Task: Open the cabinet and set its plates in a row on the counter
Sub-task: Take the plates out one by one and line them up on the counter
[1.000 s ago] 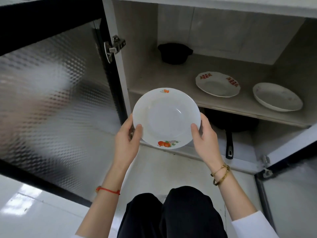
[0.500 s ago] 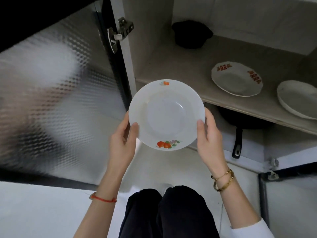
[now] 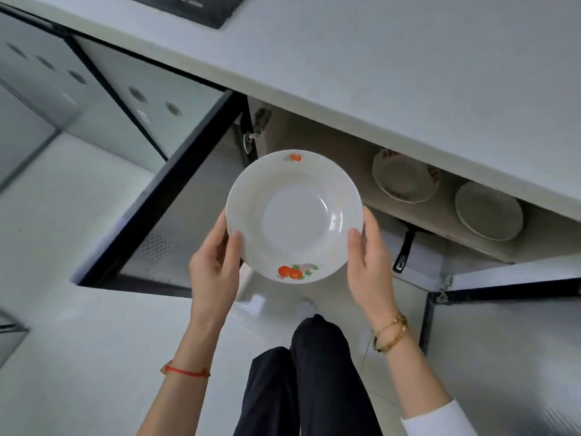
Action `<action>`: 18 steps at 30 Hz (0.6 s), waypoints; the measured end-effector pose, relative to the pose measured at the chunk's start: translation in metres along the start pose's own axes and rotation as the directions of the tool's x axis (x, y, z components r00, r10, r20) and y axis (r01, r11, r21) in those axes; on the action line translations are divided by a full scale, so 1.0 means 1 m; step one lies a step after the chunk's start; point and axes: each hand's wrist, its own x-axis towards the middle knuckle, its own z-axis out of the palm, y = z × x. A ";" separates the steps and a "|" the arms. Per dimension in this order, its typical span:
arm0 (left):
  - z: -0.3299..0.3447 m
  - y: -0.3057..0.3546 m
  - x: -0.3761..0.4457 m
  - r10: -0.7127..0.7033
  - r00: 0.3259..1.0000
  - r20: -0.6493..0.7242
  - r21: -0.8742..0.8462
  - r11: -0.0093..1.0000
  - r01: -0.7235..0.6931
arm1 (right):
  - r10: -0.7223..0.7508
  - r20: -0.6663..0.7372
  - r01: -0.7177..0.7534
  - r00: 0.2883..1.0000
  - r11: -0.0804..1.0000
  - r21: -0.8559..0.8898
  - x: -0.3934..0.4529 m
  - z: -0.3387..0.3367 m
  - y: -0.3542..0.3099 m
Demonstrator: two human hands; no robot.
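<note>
The left hand (image 3: 213,269) and right hand (image 3: 371,262) grip opposite rims of a white fruit-print plate (image 3: 294,215), thumbs on top, fingers curled beneath, forearms raised. The plate is held level in front of the open cabinet (image 3: 314,133), below the table (image 3: 377,73). Two more plates (image 3: 405,180) (image 3: 489,210) lie on the cabinet shelf.

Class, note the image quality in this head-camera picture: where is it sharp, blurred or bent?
Head view: the fruit-print plate is sharp; the counter edge slants steeply, wide-angle skew; the hinge is smeared; the shelf plates sit in dim shadow.
</note>
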 end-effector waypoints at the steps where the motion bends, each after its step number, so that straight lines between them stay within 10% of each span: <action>1: -0.004 0.018 -0.003 -0.010 1.000 0.004 0.002 1.000 0.010 | 0.010 0.006 -0.010 1.000 1.000 -0.001 -0.004 -0.006 -0.017; 18: 0.008 0.240 0.024 0.028 0.993 0.112 0.073 0.997 -0.036 | -0.040 -0.119 0.037 0.992 0.999 -0.029 0.004 -0.115 -0.221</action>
